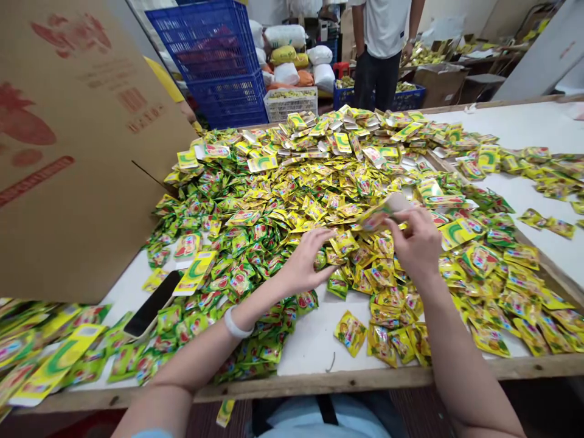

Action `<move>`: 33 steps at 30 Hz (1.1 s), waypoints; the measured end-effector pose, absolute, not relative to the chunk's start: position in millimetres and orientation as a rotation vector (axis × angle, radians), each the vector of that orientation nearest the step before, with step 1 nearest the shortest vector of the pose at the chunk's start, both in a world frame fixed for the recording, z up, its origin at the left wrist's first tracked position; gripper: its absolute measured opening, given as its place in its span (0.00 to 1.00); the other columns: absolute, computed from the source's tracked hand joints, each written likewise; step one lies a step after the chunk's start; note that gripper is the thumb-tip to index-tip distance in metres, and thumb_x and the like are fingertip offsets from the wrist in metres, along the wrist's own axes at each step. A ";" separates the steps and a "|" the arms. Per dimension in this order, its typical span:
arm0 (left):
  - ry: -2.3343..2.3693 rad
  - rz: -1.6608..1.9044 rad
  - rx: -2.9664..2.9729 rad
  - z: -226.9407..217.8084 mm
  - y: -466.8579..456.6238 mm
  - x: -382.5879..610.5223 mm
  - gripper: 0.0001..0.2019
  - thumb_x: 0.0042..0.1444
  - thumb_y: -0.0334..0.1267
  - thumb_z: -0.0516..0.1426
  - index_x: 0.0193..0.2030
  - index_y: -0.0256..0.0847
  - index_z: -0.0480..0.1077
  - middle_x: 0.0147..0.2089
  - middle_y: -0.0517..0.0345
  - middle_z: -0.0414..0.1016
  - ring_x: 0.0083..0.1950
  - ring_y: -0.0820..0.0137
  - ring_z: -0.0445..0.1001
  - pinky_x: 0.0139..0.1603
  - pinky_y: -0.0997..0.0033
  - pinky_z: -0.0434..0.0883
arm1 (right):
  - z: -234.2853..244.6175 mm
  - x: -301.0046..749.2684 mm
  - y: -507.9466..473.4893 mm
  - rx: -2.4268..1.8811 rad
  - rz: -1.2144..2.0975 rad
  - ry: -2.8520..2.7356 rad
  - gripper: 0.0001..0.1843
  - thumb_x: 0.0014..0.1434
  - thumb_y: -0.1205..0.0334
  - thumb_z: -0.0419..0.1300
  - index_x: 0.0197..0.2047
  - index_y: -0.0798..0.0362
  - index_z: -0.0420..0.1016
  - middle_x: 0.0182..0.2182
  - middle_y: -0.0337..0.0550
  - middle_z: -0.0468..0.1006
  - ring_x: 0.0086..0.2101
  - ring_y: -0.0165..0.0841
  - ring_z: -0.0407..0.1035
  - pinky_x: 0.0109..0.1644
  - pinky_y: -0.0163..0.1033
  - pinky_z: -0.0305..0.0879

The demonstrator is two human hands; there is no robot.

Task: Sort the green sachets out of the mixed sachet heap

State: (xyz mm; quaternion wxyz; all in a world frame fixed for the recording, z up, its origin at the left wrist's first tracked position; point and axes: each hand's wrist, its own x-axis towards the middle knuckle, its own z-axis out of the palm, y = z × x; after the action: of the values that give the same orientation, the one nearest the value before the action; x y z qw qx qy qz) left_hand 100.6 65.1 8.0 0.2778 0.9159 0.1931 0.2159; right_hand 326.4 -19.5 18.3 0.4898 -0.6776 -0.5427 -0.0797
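Note:
My right hand (416,242) grips a small printed carton (379,214), blurred by motion, its pale end up by my fingers. To its left, my left hand (306,260) hovers over the heap with thumb and fingers apart, close to a yellow sachet (344,243); nothing shows in its grasp. Green sachets (239,280) are heaped left of my hands, and yellow sachets (483,310) lie thick on the right. A single yellow sachet (350,333) rests on the white tabletop (303,353) in front of me.
Flat yellow-green cartons (342,143) pile up at the back. At left stand a large cardboard box (91,182) and a dark phone (154,304) lying on the table. A wooden edge (351,380) borders the front. Beyond are blue crates (210,55) and a standing person (381,48).

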 end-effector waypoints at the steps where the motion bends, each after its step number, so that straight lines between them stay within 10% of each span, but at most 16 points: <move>1: 0.486 0.558 2.610 5.0 61.8 94.3 0.36 0.53 0.33 0.58 0.69 0.45 0.54 0.70 0.46 0.52 0.72 0.56 0.51 0.71 0.49 0.53 | 17.1 334.9 -20.5 -1.800 -0.333 -1.242 0.16 0.65 0.53 0.52 0.42 0.57 0.73 0.43 0.56 0.73 0.35 0.38 0.70 0.34 0.40 0.64; 7: 0.306 0.256 3.009 -26.4 37.2 70.0 0.33 0.49 0.26 0.59 0.64 0.47 0.65 0.75 0.46 0.37 0.75 0.48 0.36 0.70 0.42 0.50 | -14.6 316.6 -34.5 -2.202 -0.065 -1.873 0.21 0.60 0.46 0.60 0.47 0.55 0.70 0.41 0.50 0.74 0.39 0.42 0.72 0.35 0.40 0.64; 15: 0.496 0.464 2.868 -38.8 62.1 75.6 0.17 0.64 0.32 0.52 0.54 0.51 0.74 0.68 0.59 0.62 0.74 0.57 0.46 0.69 0.46 0.52 | 17.9 283.3 -40.1 -2.228 0.357 -2.311 0.11 0.62 0.70 0.54 0.37 0.59 0.78 0.44 0.56 0.74 0.40 0.42 0.74 0.33 0.38 0.60; 21: 0.729 0.526 2.179 -4.5 53.8 70.2 0.17 0.66 0.41 0.50 0.51 0.39 0.77 0.53 0.49 0.76 0.56 0.63 0.71 0.60 0.61 0.65 | 7.2 333.2 -34.1 -1.749 0.396 -1.929 0.14 0.65 0.61 0.52 0.30 0.54 0.72 0.33 0.47 0.73 0.34 0.34 0.67 0.33 0.36 0.57; 27: 1.105 0.797 1.855 -3.4 42.0 79.5 0.21 0.63 0.50 0.51 0.38 0.33 0.74 0.34 0.53 0.76 0.36 0.68 0.72 0.39 0.71 0.68 | -26.9 295.7 -14.3 -1.057 0.947 -1.375 0.16 0.64 0.50 0.58 0.35 0.55 0.72 0.48 0.48 0.70 0.47 0.34 0.67 0.47 0.35 0.65; 33: 1.038 0.868 1.746 -20.8 35.4 81.1 0.21 0.65 0.51 0.48 0.41 0.35 0.72 0.38 0.52 0.74 0.40 0.68 0.70 0.42 0.71 0.67 | -40.7 238.4 -17.2 -1.222 0.838 -1.232 0.18 0.66 0.48 0.55 0.32 0.55 0.65 0.25 0.39 0.65 0.25 0.27 0.58 0.28 0.33 0.55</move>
State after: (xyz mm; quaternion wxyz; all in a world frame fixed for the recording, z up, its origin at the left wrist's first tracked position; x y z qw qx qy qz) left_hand 81.1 35.4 -20.8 0.4498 0.7060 0.4197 0.3509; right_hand 238.4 -17.2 -40.7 0.5707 -0.5209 -0.5248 0.3571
